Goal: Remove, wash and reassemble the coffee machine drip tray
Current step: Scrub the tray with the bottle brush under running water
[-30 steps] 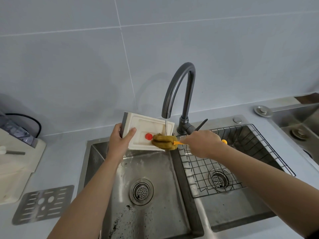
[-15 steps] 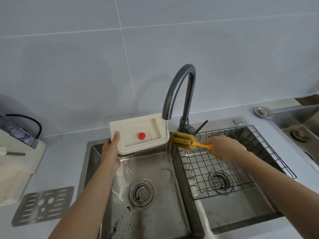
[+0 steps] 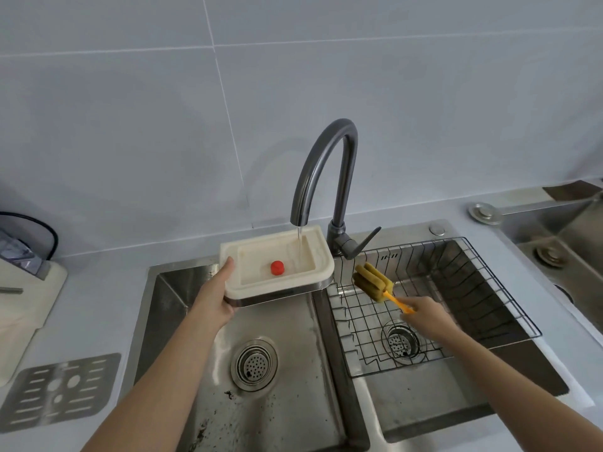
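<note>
The cream drip tray (image 3: pixel 313 278) with a red float (image 3: pixel 277 267) is held level above the left sink basin, open side up. My left hand (image 3: pixel 217 295) grips its left end. Water from the dark curved tap (image 3: pixel 326 164) runs into the tray's right part. My right hand (image 3: pixel 427 316) holds the orange handle of a yellow sponge brush (image 3: pixel 372 282) over the wire rack in the right basin, apart from the tray. The metal drip grate (image 3: pixel 55 391) lies flat on the counter at lower left.
The left basin (image 3: pixel 293 402) has a drain strainer and dark grounds on its floor. A wire rack (image 3: pixel 434 308) fills the right basin. The cream coffee machine (image 3: pixel 23 298) stands at far left. A second sink (image 3: pixel 561 243) lies at far right.
The tray went from tilted toward me to level under the running water. My right hand drew the sponge brush off the tray and moved it right and down over the wire rack.
</note>
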{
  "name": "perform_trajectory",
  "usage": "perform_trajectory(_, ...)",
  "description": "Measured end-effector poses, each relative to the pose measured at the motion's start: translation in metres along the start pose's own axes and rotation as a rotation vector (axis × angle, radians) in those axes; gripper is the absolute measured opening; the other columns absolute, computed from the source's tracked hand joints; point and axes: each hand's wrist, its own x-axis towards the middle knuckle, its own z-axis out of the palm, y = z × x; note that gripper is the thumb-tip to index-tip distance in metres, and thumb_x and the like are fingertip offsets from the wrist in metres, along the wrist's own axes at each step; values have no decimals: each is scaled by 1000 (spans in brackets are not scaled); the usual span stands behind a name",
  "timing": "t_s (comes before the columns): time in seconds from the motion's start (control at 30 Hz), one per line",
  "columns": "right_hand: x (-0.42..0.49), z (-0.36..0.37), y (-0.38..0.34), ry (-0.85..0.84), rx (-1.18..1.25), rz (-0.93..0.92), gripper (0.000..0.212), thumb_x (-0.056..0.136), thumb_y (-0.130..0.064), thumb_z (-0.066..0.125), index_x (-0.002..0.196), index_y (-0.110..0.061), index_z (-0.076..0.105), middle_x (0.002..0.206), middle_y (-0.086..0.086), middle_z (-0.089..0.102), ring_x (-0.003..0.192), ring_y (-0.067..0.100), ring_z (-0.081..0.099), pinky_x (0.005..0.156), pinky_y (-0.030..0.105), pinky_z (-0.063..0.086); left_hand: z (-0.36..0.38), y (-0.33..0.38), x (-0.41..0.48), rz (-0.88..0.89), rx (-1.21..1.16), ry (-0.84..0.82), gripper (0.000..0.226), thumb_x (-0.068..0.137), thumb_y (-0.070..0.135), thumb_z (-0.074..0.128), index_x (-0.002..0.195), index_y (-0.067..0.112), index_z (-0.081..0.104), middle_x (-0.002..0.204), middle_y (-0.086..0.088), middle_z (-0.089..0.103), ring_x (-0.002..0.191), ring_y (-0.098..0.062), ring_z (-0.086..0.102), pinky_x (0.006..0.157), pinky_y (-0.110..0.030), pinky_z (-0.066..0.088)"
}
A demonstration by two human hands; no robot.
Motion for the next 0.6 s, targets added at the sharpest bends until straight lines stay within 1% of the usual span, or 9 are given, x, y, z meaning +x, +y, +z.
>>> perform_trajectory(0.03,3,7,1,13,25,15,42,91,-8,49,132,-16,50,74,1,56,48,7,40,42,14,35,2,0,-2,-2,4,-4,15,90,29,55,84,15,58,57,1,71,76,-18,61,49,-27,56)
perform_trajectory(0.13,12,28,1,35,125,56,44,90,-7,50,133,-15,50,72,1,55,49,9,41,44,18,35,4,0,-5,-6,16,-8,15,90,28,54,85,14,57,83,-6,66,79,-21,60,73,-38,51)
perform_trajectory(0.2,17,41,-2,33,177,75,44,90,-6,50,133,-15,49,66,1,51,48,9,39,44,19,33,2,1,-5,-1,44,0,16,90,29,54,86,14,57,87,-7,64,80,-21,60,79,-41,48)
perform_trajectory(0.33,25,64,-6,37,238,102,47,90,-8,50,136,-15,45,67,0,52,48,9,41,43,18,35,-1,2,-4,10,55,3,16,89,30,55,86,15,58,82,-6,68,81,-22,60,77,-41,49)
perform_trajectory(0.37,27,69,-7,39,241,109,48,90,-8,50,137,-15,44,72,2,55,48,9,42,44,19,37,-2,2,-4,12,56,8,16,89,30,55,86,15,57,85,-6,66,81,-22,60,77,-40,49)
perform_trajectory(0.47,32,80,-7,36,236,133,50,91,-11,49,140,-17,39,100,10,62,52,10,46,52,24,44,-2,1,-5,14,52,18,15,89,29,54,86,15,57,88,-7,63,80,-21,60,77,-39,48)
perform_trajectory(0.5,33,82,-6,28,234,139,50,92,-11,49,141,-17,37,100,10,61,54,10,47,54,25,45,-2,1,-5,16,48,18,15,90,29,54,86,15,57,88,-6,63,80,-21,60,77,-38,48)
perform_trajectory(0.57,35,87,-4,-1,242,150,50,93,-10,47,141,-17,36,90,7,55,57,12,48,59,29,50,0,0,-6,17,43,18,15,90,28,53,85,15,57,87,-6,63,79,-20,59,76,-36,48)
perform_trajectory(0.6,36,89,-3,-15,249,155,51,93,-8,47,141,-17,35,91,8,54,60,13,48,63,32,52,1,0,-6,18,43,17,15,91,28,53,84,15,57,87,-6,62,79,-20,59,76,-36,48)
